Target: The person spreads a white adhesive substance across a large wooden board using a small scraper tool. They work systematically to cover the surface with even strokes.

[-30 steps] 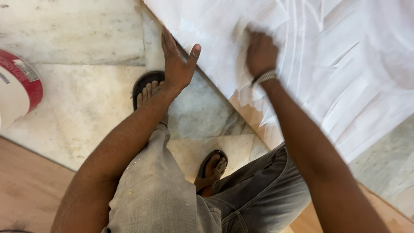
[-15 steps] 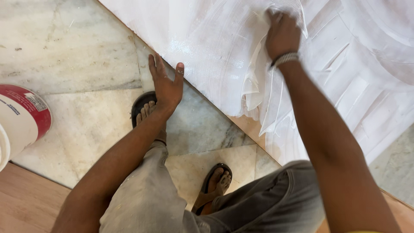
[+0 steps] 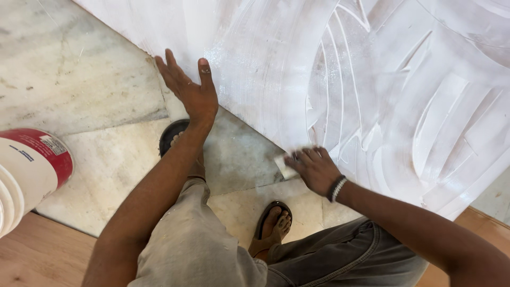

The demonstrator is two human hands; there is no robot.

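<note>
A large board coated in streaked white paste leans across the upper right of the view. My left hand rests flat against its lower left edge, fingers spread. My right hand, with a beaded band at the wrist, presses a small pale pad onto the board's lower edge. Both hands touch the white surface. I am crouched, with my knees and grey trousers below the hands.
A white bucket with a red band stands at the left edge. My feet in dark sandals stand on the marble floor. Wooden flooring shows at the bottom left.
My right hand has swept down the board from the upper part to its lower edge. The left hand has shifted slightly up along the board's edge.
</note>
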